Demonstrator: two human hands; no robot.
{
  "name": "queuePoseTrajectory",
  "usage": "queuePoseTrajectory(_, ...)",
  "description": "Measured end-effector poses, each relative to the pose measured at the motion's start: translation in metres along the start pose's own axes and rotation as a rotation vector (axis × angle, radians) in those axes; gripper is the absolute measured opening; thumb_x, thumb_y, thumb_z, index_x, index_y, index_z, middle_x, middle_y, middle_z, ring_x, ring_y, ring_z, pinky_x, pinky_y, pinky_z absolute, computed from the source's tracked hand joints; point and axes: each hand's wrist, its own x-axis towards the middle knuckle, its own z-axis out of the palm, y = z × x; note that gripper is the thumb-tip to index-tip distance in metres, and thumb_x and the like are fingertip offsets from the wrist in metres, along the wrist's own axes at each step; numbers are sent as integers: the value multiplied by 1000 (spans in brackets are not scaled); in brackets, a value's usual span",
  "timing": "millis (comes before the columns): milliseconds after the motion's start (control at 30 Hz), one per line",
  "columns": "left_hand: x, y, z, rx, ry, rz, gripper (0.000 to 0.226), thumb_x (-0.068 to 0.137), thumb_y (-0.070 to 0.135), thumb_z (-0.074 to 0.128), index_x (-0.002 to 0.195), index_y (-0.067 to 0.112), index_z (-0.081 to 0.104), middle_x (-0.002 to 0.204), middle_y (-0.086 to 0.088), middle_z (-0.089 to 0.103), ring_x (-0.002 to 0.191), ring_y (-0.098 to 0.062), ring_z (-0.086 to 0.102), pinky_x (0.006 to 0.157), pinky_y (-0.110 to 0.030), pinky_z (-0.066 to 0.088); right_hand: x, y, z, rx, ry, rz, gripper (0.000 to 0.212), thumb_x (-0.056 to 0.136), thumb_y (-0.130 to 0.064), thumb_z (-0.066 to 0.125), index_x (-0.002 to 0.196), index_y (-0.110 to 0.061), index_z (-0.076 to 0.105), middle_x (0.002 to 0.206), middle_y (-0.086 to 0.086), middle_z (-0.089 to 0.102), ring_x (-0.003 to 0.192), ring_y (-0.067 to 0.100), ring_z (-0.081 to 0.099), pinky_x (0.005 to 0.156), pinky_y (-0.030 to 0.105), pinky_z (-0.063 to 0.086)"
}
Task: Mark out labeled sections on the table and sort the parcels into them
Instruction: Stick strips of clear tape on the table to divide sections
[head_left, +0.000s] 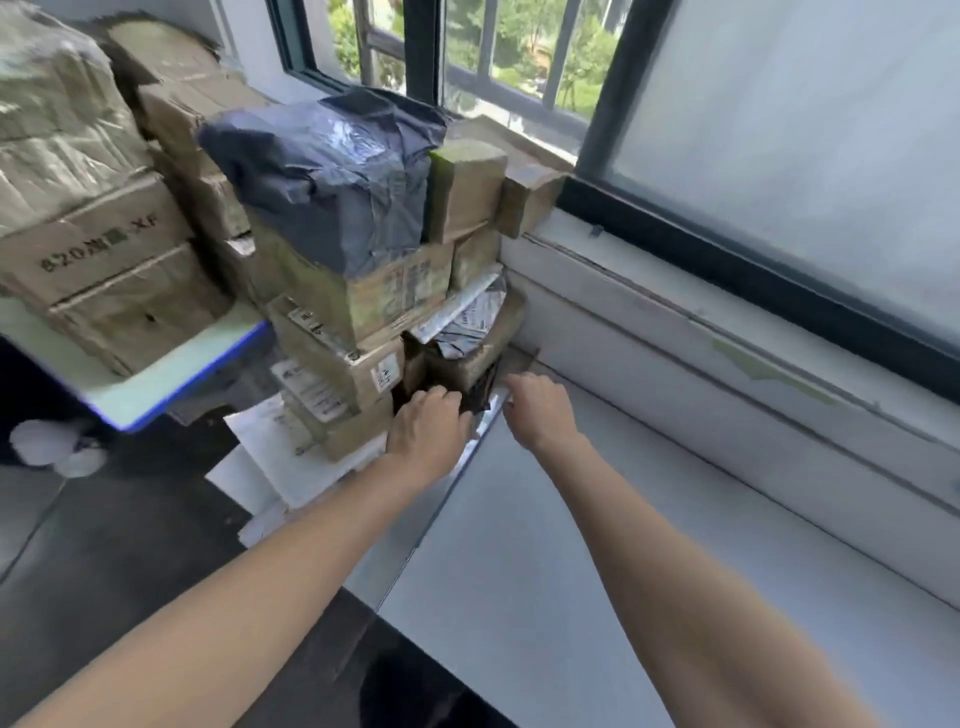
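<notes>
A stack of parcels stands at the table's far left end against the wall under the window. A grey plastic-wrapped parcel lies on top, with labelled brown boxes and a silver mailer below. At the bottom sits a brown parcel with dark tape. My left hand reaches to this bottom parcel's front, and its fingers curl onto the dark edge. My right hand is at the parcel's lower right corner, fingertips against it; its grip is blurred. The grey table stretches toward me.
Large taped cartons fill a blue-edged shelf at the left. White flat envelopes lie under the stack, hanging past the table's left edge. A white wall ledge and a dark window frame border the table's far side.
</notes>
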Motion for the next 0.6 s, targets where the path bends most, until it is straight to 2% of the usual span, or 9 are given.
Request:
queuePoseTrajectory(100, -6, -15, 25, -64, -56, -74, 37, 100, 32, 44, 127, 11, 59, 123, -9, 58, 113, -32, 54, 88, -42, 45, 10, -1, 28, -25, -52, -30, 36, 88, -3, 50, 118, -18, 64, 112, 7, 66, 109, 33, 59, 80, 37, 43)
queuePoseTrajectory(200, -9, -23, 50, -128, -76, -108, 32, 96, 30, 50, 119, 13, 63, 113, -11, 61, 108, -34, 57, 85, -43, 49, 20, 1, 47, -99, -92, -61, 39, 86, 1, 49, 117, -18, 64, 109, 7, 68, 104, 33, 60, 74, 34, 39)
queuePoseTrajectory(300, -6, -27, 65, -150, -70, -110, 30, 94, 30, 51, 118, 16, 63, 111, -12, 64, 107, -34, 58, 85, -42, 50, 32, 8, 60, -129, -108, -68, 45, 88, 1, 48, 122, -22, 65, 113, 7, 68, 108, 32, 61, 82, 34, 45)
queuePoseTrajectory(433, 1, -25, 79, -152, -87, -137, 27, 97, 29, 49, 104, 10, 66, 107, -11, 64, 101, -33, 58, 75, -37, 44, 45, 22, 78, 15, -124, 102, 37, 91, -3, 49, 121, -16, 66, 117, 12, 67, 110, 35, 61, 86, 37, 50)
queuePoseTrajectory(500, 2, -22, 88, -170, -104, -150, 25, 97, 28, 49, 98, 9, 65, 102, -10, 64, 97, -32, 59, 71, -36, 44, 51, 26, 83, 84, -107, 190, 32, 91, -4, 49, 117, -10, 66, 115, 15, 66, 105, 36, 63, 81, 38, 51)
queuePoseTrajectory(600, 3, -19, 98, -161, -132, -144, 24, 98, 26, 50, 102, 9, 66, 105, -10, 65, 99, -32, 60, 77, -39, 49, 63, 25, 88, 100, -117, 232, 22, 90, -1, 49, 104, -3, 65, 107, 19, 67, 97, 38, 65, 68, 35, 45)
